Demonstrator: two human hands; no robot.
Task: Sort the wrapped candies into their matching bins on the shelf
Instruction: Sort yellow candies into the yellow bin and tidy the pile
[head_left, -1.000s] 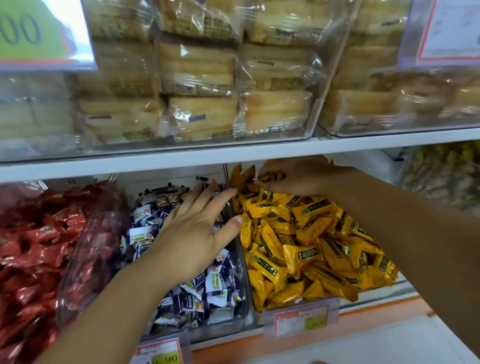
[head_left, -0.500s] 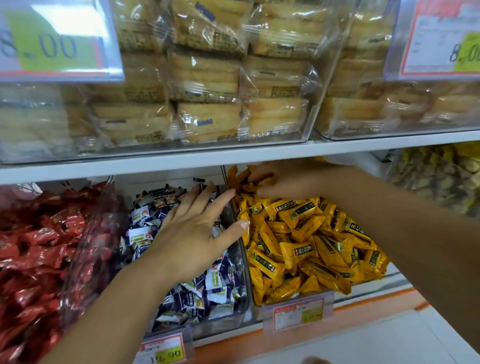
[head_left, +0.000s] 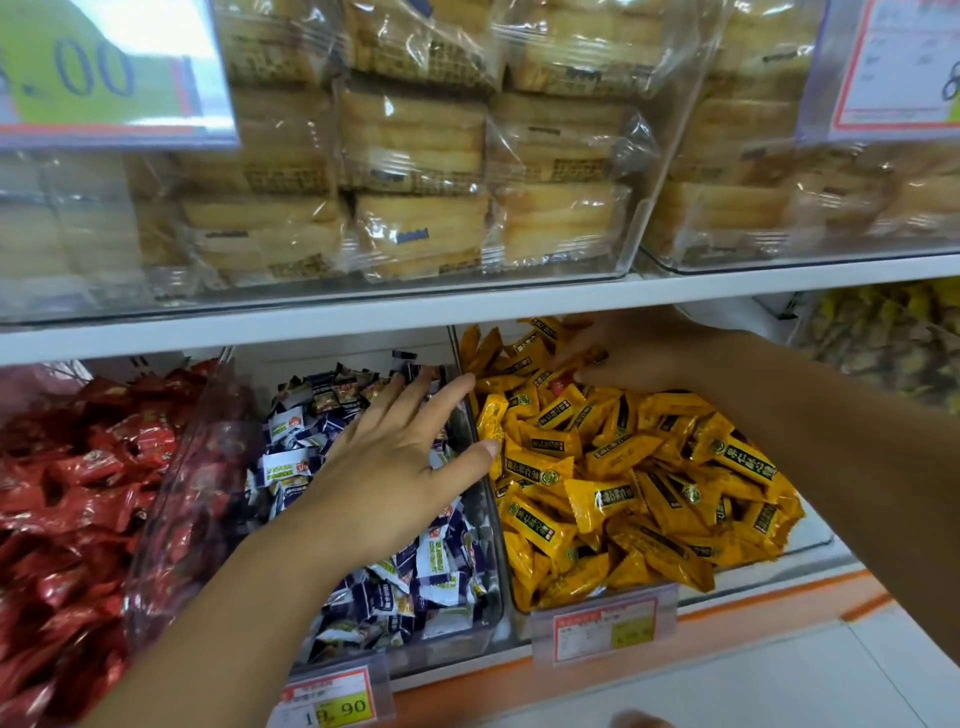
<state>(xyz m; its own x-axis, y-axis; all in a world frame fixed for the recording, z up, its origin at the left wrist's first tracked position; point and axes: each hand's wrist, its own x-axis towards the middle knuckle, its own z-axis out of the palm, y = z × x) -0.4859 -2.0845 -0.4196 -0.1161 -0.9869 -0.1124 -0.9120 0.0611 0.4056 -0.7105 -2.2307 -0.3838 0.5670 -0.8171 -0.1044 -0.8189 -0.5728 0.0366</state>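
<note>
Three clear bins stand side by side on the lower shelf. The left bin holds red candies (head_left: 78, 493), the middle one blue-and-white candies (head_left: 431, 571), the right one yellow candies (head_left: 623, 493). My left hand (head_left: 400, 467) lies flat and open on the blue-and-white candies, with its thumb across the clear divider (head_left: 485, 525) and touching a yellow wrapper. My right hand (head_left: 628, 358) is deep at the back of the yellow bin, under the shelf board. Its fingertips pinch a single red candy (head_left: 559, 385) that sits among the yellow ones.
The white shelf board (head_left: 467, 312) hangs low over the bins. Above it, clear bins hold wrapped cakes (head_left: 415, 171). Price tags (head_left: 332, 701) clip to the bin fronts. A bin of yellow-green sweets (head_left: 883, 343) is at the far right, and white floor (head_left: 779, 675) lies below.
My right hand has shifted slightly right at the back of the yellow bin and closed its fingertips on a red candy. The left hand stays flat on the blue-and-white candies.
</note>
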